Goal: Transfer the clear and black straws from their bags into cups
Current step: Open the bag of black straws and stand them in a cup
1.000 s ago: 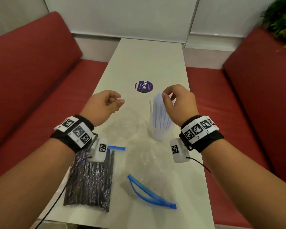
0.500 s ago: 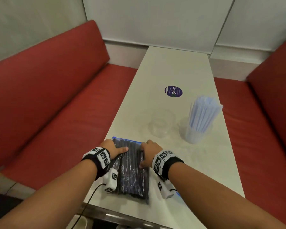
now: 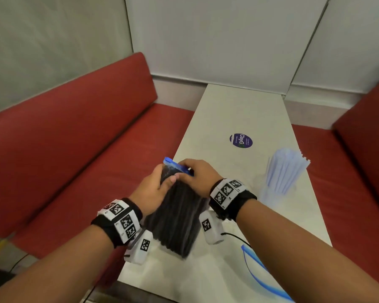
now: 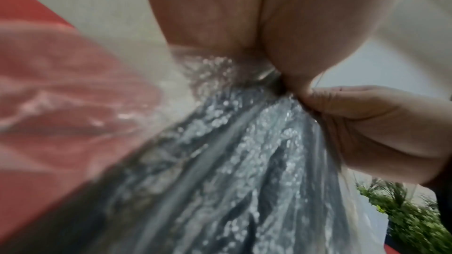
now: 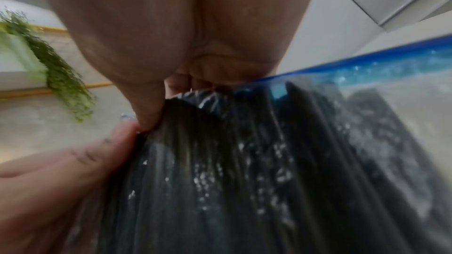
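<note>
A clear zip bag of black straws [image 3: 177, 219] is held up off the white table [image 3: 245, 110], tilted, with its blue zip strip [image 3: 173, 164] on top. My left hand [image 3: 166, 180] grips the bag's upper left side. My right hand [image 3: 190, 171] pinches the top by the zip. The wrist views show the bag [image 4: 244, 161] [image 5: 244, 181] close up, with both hands' fingers meeting on the plastic. The clear straws [image 3: 287, 169] stand fanned in a clear cup [image 3: 269, 193] to the right. I cannot make out a second cup behind the hands.
An empty clear bag with a blue zip [image 3: 256, 272] lies at the table's near right. A round purple sticker [image 3: 241, 140] sits mid-table. Red bench seats [image 3: 74, 149] flank the table, and white wall panels close off the far end.
A second ago my right hand was at the clear straws in the cup. Then both hands took the black-straw bag lying flat, and it is now lifted and tilted up.
</note>
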Demonstrator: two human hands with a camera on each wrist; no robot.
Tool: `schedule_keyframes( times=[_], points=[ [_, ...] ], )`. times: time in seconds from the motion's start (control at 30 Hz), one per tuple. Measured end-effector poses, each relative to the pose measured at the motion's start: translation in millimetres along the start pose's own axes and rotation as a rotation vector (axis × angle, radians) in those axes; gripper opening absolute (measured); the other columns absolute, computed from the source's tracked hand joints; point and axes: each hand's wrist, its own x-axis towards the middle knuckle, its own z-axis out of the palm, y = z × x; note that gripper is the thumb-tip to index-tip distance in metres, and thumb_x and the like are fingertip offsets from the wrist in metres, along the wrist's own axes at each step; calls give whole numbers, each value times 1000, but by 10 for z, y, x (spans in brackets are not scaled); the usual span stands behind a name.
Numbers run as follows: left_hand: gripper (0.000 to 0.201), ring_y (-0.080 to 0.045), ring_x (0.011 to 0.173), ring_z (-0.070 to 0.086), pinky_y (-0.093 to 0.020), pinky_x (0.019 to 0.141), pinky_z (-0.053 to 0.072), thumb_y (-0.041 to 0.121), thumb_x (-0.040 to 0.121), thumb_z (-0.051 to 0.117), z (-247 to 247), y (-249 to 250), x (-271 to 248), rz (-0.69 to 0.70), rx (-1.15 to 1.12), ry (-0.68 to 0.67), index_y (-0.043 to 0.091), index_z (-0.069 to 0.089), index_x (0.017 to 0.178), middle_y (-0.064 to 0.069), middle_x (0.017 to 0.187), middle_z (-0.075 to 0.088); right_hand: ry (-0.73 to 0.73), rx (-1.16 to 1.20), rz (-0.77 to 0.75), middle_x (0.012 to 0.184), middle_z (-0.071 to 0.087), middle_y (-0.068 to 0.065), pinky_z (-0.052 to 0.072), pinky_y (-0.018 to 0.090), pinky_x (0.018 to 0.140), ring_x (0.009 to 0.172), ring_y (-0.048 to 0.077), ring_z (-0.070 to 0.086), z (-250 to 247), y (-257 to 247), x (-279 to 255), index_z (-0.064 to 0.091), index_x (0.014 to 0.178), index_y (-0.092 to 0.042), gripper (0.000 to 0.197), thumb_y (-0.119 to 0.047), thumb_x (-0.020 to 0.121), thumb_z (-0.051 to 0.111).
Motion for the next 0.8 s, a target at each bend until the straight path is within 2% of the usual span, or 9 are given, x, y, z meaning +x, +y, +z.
schedule_keyframes(
  times=[0.07,0.17,0.3,0.43,0.5,0.57,0.63,0.73,0.8],
  points=[
    [34,-15,102,66,-33,92,52,42,99,45,-44,83,-44,56,-48,114,19,55,123,0,109,70,33,13,-28,92,67,-2,47,25,73,80,14,59,-60,-83,-12,65,103,-19,22,-32,86,69],
    [12,-5,94,65,-12,85,47,24,100,54,-119,225,-43,103,-50,328,24,64,107,3,104,70,64,-14,-48,81,61,-9,42,24,68,72,11,55,-98,-143,-60,64,97,-20,20,-31,83,73],
    [13,-2,78,67,-9,74,49,12,91,70,-165,388,-33,83,-148,369,24,73,87,2,89,75,34,-13,-97,82,62,-7,44,24,68,72,11,56,-129,-165,-146,60,97,-21,17,-33,89,67],
    [21,-12,76,71,-25,75,58,14,87,74,-93,541,-31,107,-174,352,32,74,78,1,80,77,74,-3,-171,86,68,1,49,31,73,73,18,60,-255,-219,-215,63,105,-17,20,-32,97,54],
    [17,-25,77,71,-36,75,59,15,89,72,-14,619,-21,124,-134,318,29,74,81,-5,80,77,83,-85,-169,84,68,4,51,36,74,75,21,61,-334,-205,-258,60,105,-17,19,-33,99,50],
    [8,-32,77,69,-39,72,57,16,90,71,71,692,-11,127,-97,296,20,76,86,-11,80,76,96,-140,-179,84,68,5,51,38,74,76,25,62,-407,-163,-332,55,105,-18,19,-34,100,47],
    [6,-19,70,67,-31,68,54,16,90,71,136,758,-19,155,-46,294,13,76,88,-10,79,75,114,-171,-203,80,66,3,50,38,72,75,26,61,-466,-136,-410,54,104,-18,18,-34,100,46],
    [7,5,68,60,-9,66,43,11,90,70,245,866,-58,225,41,329,14,75,85,6,77,70,119,-219,-229,84,66,4,48,38,73,79,27,60,-580,-114,-546,55,103,-16,17,-30,100,46],
    [8,6,69,58,-7,66,41,10,91,68,298,928,-81,273,81,355,13,73,84,10,76,67,102,-222,-236,89,67,7,47,38,73,80,29,59,-652,-96,-609,55,104,-14,17,-27,100,45]
  ],
)
